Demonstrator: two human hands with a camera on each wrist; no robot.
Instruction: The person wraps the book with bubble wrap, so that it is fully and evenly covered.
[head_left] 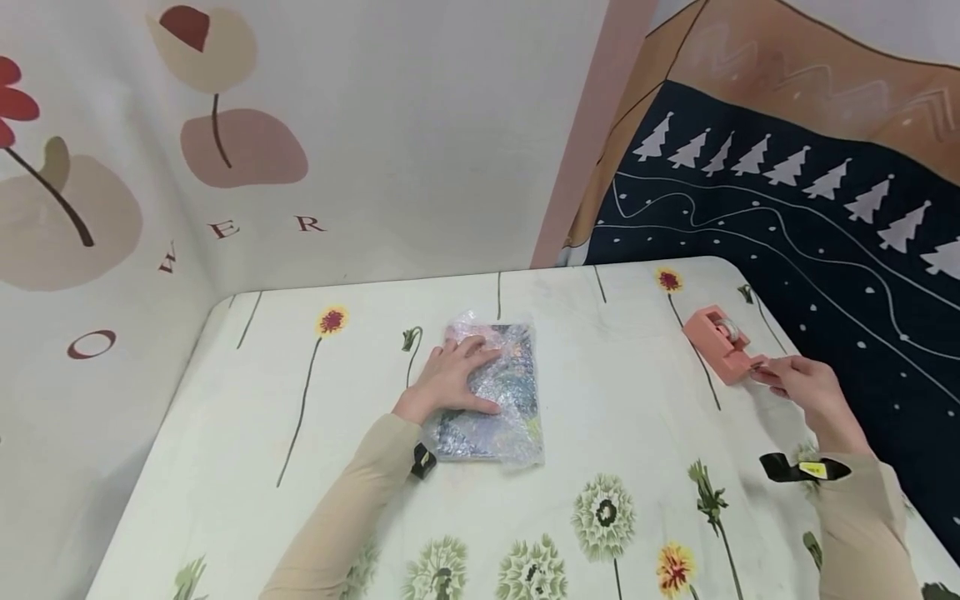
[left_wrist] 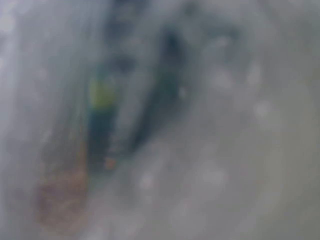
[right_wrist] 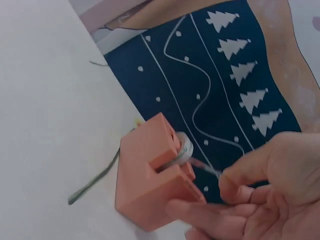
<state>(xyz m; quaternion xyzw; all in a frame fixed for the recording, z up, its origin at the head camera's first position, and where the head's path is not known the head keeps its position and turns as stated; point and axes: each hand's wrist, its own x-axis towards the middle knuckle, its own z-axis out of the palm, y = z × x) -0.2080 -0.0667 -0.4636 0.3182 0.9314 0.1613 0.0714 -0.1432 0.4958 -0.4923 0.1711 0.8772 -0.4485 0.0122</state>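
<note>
A bubble-wrapped flat item [head_left: 495, 425], with a colourful picture like a book cover, lies on the table. Spread across its upper left part, the fingers of my left hand [head_left: 453, 379] rest on the wrap. Over at the far right stands a coral-pink tape dispenser [head_left: 716, 346] with a roll of clear tape [right_wrist: 185, 146] in it. A short strip of tape [right_wrist: 205, 166] runs from the roll to my right hand [head_left: 806, 387], whose thumb and index finger pinch its end. The other right fingers lie against the dispenser's front. The left wrist view is only blurred plastic wrap.
A white cloth printed with flowers covers the table [head_left: 600, 375]. Behind it hangs a pale printed curtain [head_left: 412, 125]. Along the right edge is a dark blue fabric [head_left: 750, 200] with white trees, close beside the dispenser.
</note>
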